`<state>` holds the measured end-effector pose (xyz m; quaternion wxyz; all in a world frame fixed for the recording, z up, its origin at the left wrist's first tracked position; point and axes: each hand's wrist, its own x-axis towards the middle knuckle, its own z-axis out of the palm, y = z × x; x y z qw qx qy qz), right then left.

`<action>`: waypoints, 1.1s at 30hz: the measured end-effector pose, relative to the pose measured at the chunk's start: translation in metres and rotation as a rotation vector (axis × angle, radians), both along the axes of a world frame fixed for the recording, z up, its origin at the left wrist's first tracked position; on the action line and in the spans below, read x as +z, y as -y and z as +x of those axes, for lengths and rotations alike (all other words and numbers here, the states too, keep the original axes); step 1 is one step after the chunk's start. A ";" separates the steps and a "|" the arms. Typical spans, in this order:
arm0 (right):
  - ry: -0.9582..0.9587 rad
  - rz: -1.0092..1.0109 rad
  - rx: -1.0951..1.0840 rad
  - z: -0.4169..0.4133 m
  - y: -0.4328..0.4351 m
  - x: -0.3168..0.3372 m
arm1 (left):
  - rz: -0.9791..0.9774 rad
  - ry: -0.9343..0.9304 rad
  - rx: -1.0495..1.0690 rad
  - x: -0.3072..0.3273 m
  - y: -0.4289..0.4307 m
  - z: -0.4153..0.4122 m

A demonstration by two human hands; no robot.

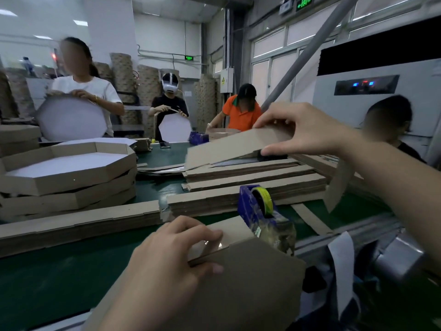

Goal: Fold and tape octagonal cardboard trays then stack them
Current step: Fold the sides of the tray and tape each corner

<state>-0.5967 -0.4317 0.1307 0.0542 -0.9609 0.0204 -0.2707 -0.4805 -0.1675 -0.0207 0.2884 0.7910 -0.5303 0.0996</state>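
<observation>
My left hand (176,249) pinches the corner of a brown cardboard tray (245,283) held close to me, where a shiny piece of tape crosses the fold. My right hand (303,130) is stretched out over a pile of flat cardboard strips (250,185) and grips the end of the top strip (229,146), lifting it off the pile. A blue tape dispenser (260,211) stands between my hands. Folded octagonal trays (69,173) with white insides are stacked at the left.
The green conveyor belt (47,271) runs across the bench, with more long strips (78,225) lying on it. Several people work across the belt, two holding white octagonal trays. A metal rail and roller (396,256) border the right edge.
</observation>
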 end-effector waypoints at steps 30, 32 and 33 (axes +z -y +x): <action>-0.158 0.723 0.299 -0.048 -0.011 -0.136 | -0.552 -0.543 -0.201 -0.046 -0.031 0.015; -0.160 0.725 0.293 -0.046 -0.010 -0.138 | -0.553 -0.542 -0.191 -0.048 -0.031 0.016; -0.158 0.726 0.290 -0.046 -0.010 -0.139 | -0.552 -0.540 -0.185 -0.049 -0.030 0.017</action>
